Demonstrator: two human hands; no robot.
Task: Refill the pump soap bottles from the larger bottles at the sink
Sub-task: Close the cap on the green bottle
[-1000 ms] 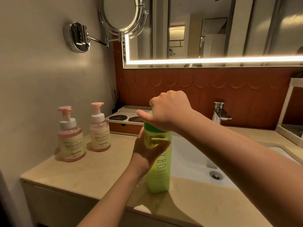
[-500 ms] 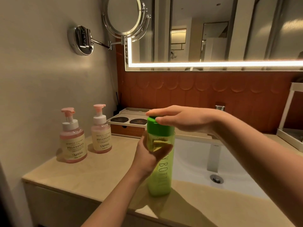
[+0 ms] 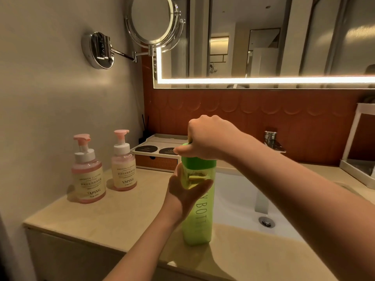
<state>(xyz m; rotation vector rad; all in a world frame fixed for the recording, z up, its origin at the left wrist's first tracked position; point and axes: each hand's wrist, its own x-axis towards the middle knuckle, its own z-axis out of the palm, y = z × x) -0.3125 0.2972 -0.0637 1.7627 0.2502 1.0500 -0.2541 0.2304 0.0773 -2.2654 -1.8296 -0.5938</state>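
Bathroom, and it looks like a hotel's: backlit mirror point(image 3: 263, 37) across the wall, chrome magnifying mirror point(image 3: 152, 19) on a swing arm, white basin point(image 3: 237, 195) with tap point(image 3: 273, 141) sunk in the vanity top point(image 3: 121, 216), pump soap bottles point(image 3: 88, 179) point(image 3: 123, 171) near its left edge, amenity tray point(image 3: 156, 149) at the back.

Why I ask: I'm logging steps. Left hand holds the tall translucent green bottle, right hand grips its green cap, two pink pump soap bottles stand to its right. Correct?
No: the head view shows the two pink pump soap bottles to the left of the tall translucent green bottle. The left hand holds it and the right hand grips its green cap.
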